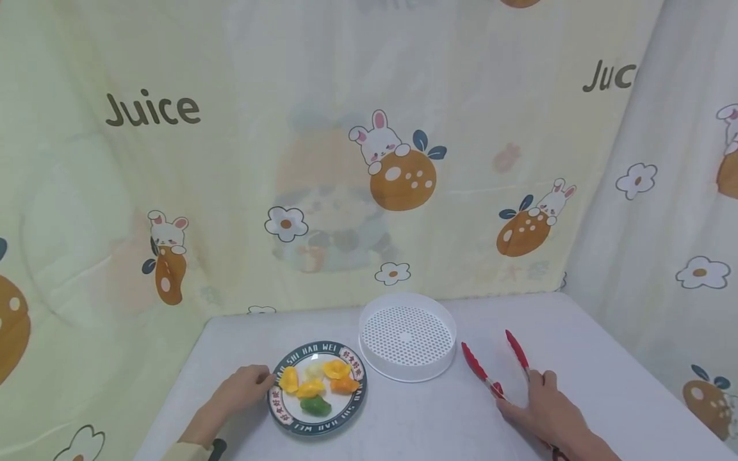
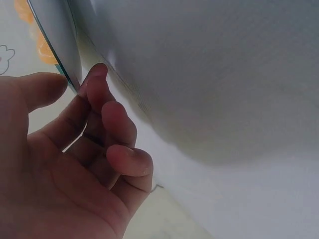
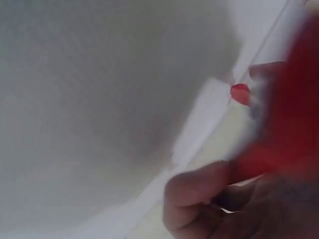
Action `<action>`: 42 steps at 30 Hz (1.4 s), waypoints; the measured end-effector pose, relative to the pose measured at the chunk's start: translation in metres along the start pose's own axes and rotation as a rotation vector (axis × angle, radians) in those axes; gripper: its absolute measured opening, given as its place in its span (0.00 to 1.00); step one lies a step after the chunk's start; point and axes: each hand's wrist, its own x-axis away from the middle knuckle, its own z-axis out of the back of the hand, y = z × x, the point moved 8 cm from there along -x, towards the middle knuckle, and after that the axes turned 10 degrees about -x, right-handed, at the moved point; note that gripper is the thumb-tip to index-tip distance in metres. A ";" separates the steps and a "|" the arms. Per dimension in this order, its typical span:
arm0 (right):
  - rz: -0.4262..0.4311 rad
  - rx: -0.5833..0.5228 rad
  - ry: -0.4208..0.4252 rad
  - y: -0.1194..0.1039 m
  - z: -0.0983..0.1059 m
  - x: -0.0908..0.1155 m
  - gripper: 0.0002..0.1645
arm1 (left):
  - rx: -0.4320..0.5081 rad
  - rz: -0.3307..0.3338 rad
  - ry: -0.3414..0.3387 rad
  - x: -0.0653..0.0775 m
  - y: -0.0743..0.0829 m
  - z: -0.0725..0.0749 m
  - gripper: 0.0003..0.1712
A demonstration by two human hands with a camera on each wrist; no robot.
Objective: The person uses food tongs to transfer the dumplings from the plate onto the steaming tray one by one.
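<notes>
On my head feed, the L hand, lower left of centre, pinches the rim of the plate btwn thumb and fingers; L wrist view backs that up. R hand, lower right, is wrapped round the red tongs, arms spread, nothing btwn the tips; R wrist view's too blurry to add much. Six dumpling-like pcs sit on the plate, bottom centre-left: three yellow pcs, a pale pc, an orange pc and a green pc. The white perforated tray is on the tabletop, just right of the plate, and I see no pcs in it. Progress, my read: v. early. Done: plate steadied, tongs in hand. Left: any tong work on the pcs, prob. all six, since the tips are well apart from the plate and no pc is picked up yet.
</notes>
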 end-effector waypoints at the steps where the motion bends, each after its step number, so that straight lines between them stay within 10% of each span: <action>1: 0.022 0.000 0.016 -0.003 0.004 0.001 0.75 | 0.000 -0.001 -0.001 0.000 0.000 0.000 0.13; 17: 0.241 -0.325 0.005 -0.064 0.020 0.027 0.54 | 0.041 0.029 -0.035 -0.002 -0.001 -0.002 0.13; 28: 0.239 -0.261 -0.001 -0.083 0.003 0.033 0.64 | 0.038 0.045 -0.055 -0.001 0.001 -0.003 0.14; 42: 0.410 -0.165 -0.144 -0.131 -0.014 0.046 0.54 | 0.050 0.049 -0.037 -0.003 -0.001 -0.006 0.13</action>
